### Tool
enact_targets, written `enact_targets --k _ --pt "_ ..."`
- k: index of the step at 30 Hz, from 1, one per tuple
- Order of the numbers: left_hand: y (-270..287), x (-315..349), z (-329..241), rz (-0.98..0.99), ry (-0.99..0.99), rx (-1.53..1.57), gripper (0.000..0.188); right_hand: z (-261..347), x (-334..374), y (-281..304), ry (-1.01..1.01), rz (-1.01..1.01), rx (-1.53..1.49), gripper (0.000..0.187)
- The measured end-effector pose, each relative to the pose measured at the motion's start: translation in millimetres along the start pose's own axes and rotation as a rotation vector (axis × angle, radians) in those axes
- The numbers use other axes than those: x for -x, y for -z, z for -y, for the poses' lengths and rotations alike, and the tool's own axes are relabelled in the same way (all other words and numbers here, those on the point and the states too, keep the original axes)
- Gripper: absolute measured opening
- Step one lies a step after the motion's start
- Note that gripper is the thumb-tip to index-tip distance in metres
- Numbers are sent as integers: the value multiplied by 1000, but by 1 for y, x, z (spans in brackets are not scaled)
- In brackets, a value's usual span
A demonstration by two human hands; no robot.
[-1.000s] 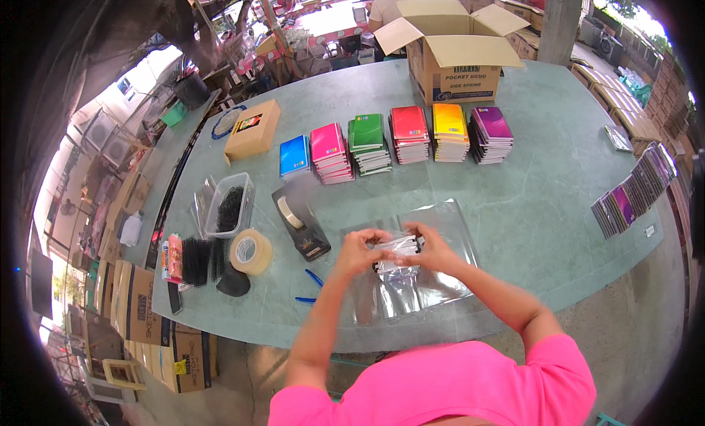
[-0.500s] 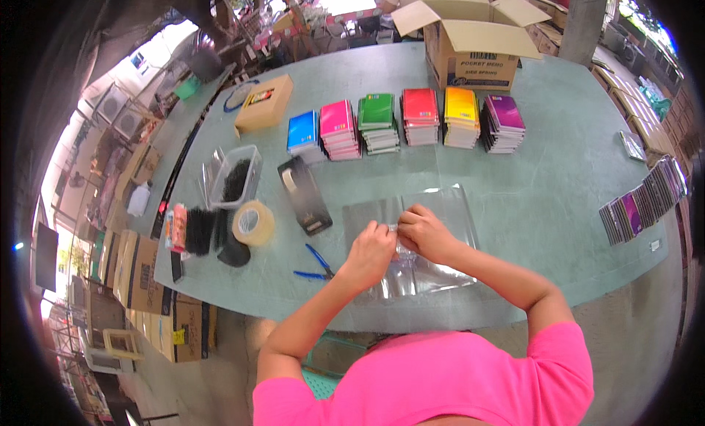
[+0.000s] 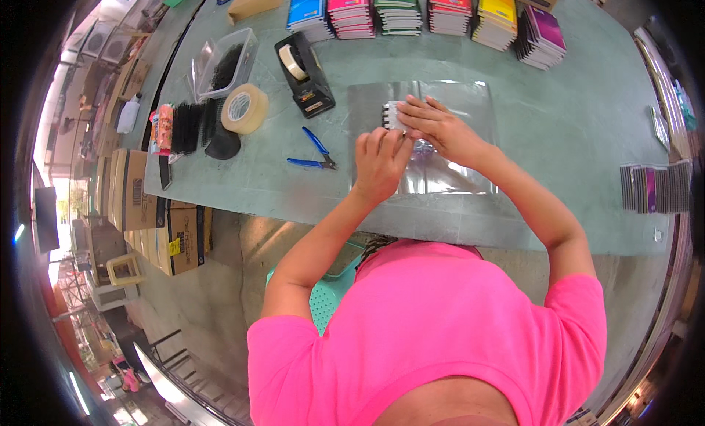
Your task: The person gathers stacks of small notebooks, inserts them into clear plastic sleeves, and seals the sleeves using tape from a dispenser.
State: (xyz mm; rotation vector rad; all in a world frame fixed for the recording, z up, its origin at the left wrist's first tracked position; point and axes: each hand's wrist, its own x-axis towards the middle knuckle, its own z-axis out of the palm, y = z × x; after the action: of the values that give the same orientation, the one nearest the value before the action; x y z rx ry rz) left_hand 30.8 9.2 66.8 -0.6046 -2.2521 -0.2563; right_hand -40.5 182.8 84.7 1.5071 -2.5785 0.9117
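A clear plastic sheet [image 3: 470, 165] lies on the table in front of me. On it is a small white notebook [image 3: 391, 114] with a black spiral along its left edge, mostly covered by my hands. My right hand [image 3: 444, 132] rests across the notebook, fingers stretched out flat. At the notebook's lower end my left hand [image 3: 379, 161] has curled fingers, thumb close to the right hand; what they grip is hidden. Blue-handled cutters [image 3: 316, 151] lie open to the left of the sheet.
Behind the cutters stand a black tape dispenser [image 3: 310, 81], a tape roll [image 3: 245, 109] and a clear tub [image 3: 233, 62] of black spirals. Coloured notebook stacks [image 3: 448, 11] line the far side. More notebooks [image 3: 656, 187] lie in a row at the right edge.
My right hand has gone from pinching to lying flat on the notebook, whose spiral edge now shows. The left hand stays curled beside it. The view has tilted down.
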Motion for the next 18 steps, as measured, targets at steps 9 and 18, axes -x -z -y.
enact_targets --k 9,18 --pt "-20 -4 162 -127 800 25 26 9 5 2 17 -14 190 41" --pt "-28 -35 212 142 1168 436 27 -5 12 -13 107 -158 113 42"
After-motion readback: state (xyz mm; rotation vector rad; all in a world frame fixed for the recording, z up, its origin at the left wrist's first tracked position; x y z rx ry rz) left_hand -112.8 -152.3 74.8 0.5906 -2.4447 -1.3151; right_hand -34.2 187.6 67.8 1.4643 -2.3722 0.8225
